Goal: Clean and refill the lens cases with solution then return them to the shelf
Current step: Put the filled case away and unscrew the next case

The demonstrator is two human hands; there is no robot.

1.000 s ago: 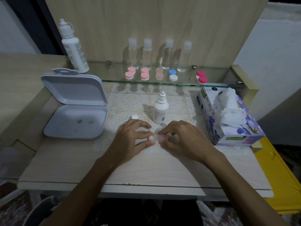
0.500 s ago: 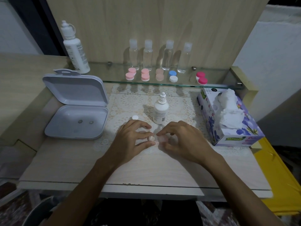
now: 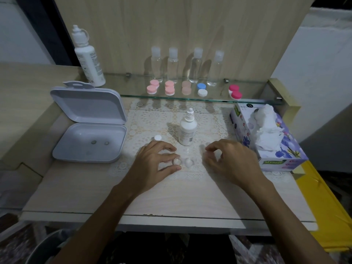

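A clear lens case (image 3: 183, 162) lies on the lace mat (image 3: 152, 119) in front of a small uncapped solution bottle (image 3: 187, 130). My left hand (image 3: 156, 161) pinches the case's left well between thumb and forefinger. The right well stands uncovered with something white in it. My right hand (image 3: 230, 161) hovers to the right of the case, apart from it, its fingers curled round what looks like a small clear cap, which is blurred. A small white cap (image 3: 157, 138) lies on the mat behind my left hand.
The glass shelf (image 3: 257, 101) carries several lens cases, pink (image 3: 152, 87), blue and white (image 3: 202, 89) and magenta (image 3: 235, 92), several clear bottles (image 3: 172, 65) and a large white bottle (image 3: 87, 60). An open white box (image 3: 89, 130) holding two lenses stands left; a tissue box (image 3: 266, 138) right.
My right hand has come off the case's right well and moved right, leaving that well uncovered. My left hand keeps its hold on the case.
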